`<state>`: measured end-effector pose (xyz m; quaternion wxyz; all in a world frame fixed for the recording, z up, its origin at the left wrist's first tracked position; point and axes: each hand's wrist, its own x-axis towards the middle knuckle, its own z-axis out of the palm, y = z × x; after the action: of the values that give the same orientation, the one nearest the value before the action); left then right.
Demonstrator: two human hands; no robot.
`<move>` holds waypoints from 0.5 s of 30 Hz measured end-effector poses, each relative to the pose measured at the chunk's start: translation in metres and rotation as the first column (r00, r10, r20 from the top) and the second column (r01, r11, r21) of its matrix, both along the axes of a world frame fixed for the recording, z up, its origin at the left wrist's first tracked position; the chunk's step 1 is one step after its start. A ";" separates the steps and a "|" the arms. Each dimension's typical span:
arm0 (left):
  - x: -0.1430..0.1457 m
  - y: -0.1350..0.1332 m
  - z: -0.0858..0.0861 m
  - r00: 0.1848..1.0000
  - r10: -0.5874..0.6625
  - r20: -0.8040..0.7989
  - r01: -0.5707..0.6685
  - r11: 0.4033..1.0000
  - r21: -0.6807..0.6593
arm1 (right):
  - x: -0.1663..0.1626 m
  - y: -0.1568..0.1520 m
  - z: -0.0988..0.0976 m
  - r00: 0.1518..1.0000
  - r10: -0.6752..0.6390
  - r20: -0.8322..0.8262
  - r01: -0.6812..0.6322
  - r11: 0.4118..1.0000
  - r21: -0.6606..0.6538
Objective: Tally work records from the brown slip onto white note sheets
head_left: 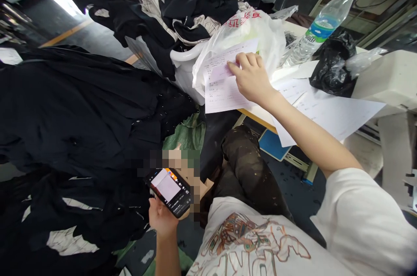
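Note:
My right hand (250, 77) reaches out from the right, its fingertips on a stack of printed white sheets (221, 93) with a pale lilac slip (221, 71) on top. Its thumb is hidden, so any grip on the paper is hidden too. My left hand (161, 217) is low in the view and shut around a black smartphone (170, 189) with its lit screen facing up. A pixelated patch covers the area just above the phone.
A white plastic bag (247, 37) with red print sits behind the papers, next to a green-capped water bottle (325, 24) and a black plastic bag (332, 67). Large piles of black garments (81, 111) fill the left. A white machine housing (387, 80) stands at right.

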<state>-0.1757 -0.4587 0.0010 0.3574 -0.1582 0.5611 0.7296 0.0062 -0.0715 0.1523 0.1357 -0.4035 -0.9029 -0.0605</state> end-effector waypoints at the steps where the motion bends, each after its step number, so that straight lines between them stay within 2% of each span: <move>1: 0.000 0.000 0.001 1.000 -0.013 -0.014 0.014 1.000 0.008 | 0.000 0.002 -0.002 1.000 0.000 0.023 0.001 1.000 -0.006; 4: 0.002 0.001 0.002 0.996 -0.069 -0.053 0.071 0.996 0.048 | 0.003 0.000 0.000 0.994 -0.018 0.105 0.024 0.998 -0.056; 7: 0.007 0.007 0.002 0.989 -0.130 -0.071 0.137 0.985 0.105 | 0.009 -0.032 0.010 0.997 -0.061 0.037 0.064 0.994 -0.087; 9: 0.014 0.015 0.004 0.979 -0.187 -0.085 0.197 0.971 0.136 | 0.013 -0.075 0.012 0.989 -0.070 -0.127 0.054 0.990 -0.129; 11: 0.024 0.027 0.010 0.957 -0.271 -0.099 0.285 0.943 0.173 | 0.019 -0.129 0.006 0.954 -0.045 -0.296 -0.014 0.981 -0.193; 13: 0.036 0.040 0.016 0.915 -0.388 -0.112 0.404 0.884 0.234 | 0.025 -0.183 -0.007 0.917 -0.023 -0.399 -0.084 0.965 -0.250; 15: 0.049 0.054 0.023 0.866 -0.483 -0.128 0.499 0.817 0.288 | 0.033 -0.230 -0.024 0.896 -0.068 -0.440 -0.074 0.951 -0.299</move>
<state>-0.1269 -0.4049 0.0240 0.5396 0.0681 0.4690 0.6958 0.0394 -0.3012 0.1287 0.2739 -0.4212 -0.8468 0.1748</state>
